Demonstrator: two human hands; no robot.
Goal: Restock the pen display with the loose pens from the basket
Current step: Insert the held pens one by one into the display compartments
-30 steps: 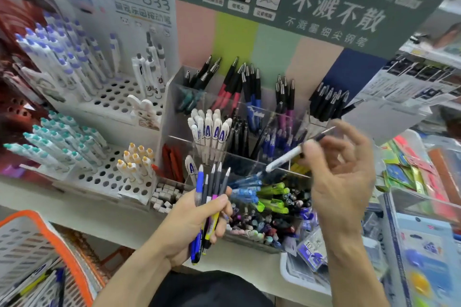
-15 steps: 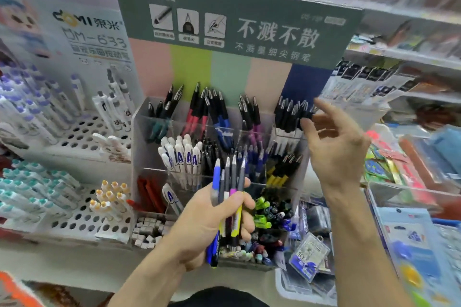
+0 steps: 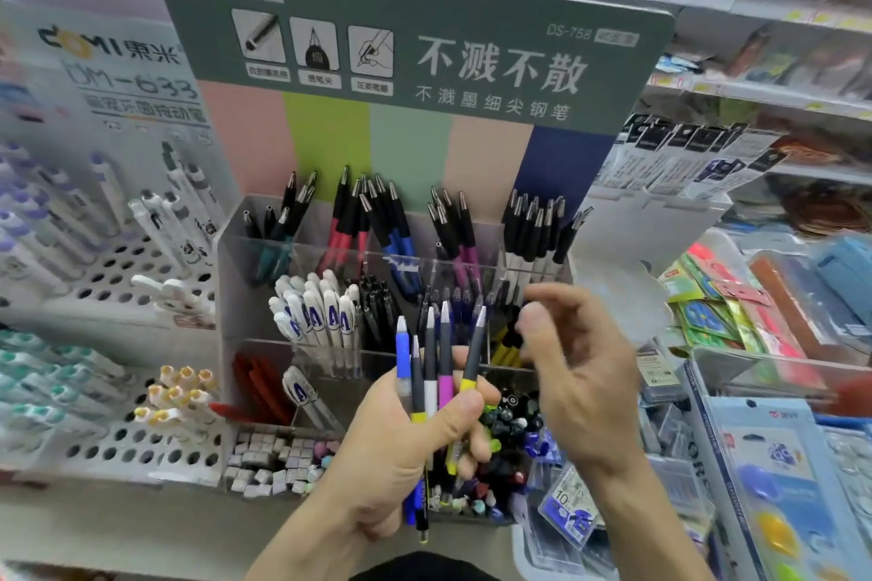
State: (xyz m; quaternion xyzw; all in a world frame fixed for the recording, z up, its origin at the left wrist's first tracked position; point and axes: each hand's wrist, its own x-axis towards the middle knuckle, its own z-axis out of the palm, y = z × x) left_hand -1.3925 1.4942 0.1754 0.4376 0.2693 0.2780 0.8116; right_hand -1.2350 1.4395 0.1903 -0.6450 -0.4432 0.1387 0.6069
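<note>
Your left hand (image 3: 401,453) grips a fanned bunch of pens (image 3: 436,373), tips up, in front of the clear pen display (image 3: 264,340). Your right hand (image 3: 575,373) hangs beside them, fingers loosely curled, holding nothing; half a second ago it reached the back row. That row holds black-gripped pens (image 3: 377,222) sorted by barrel colour; white capped pens (image 3: 321,321) fill a middle compartment.

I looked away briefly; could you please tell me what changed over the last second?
The right hand let go of the white-and-black pen, apparently into the clear acrylic pen display, and came back empty beside the bundle of loose pens. The left hand still grips it.
</note>
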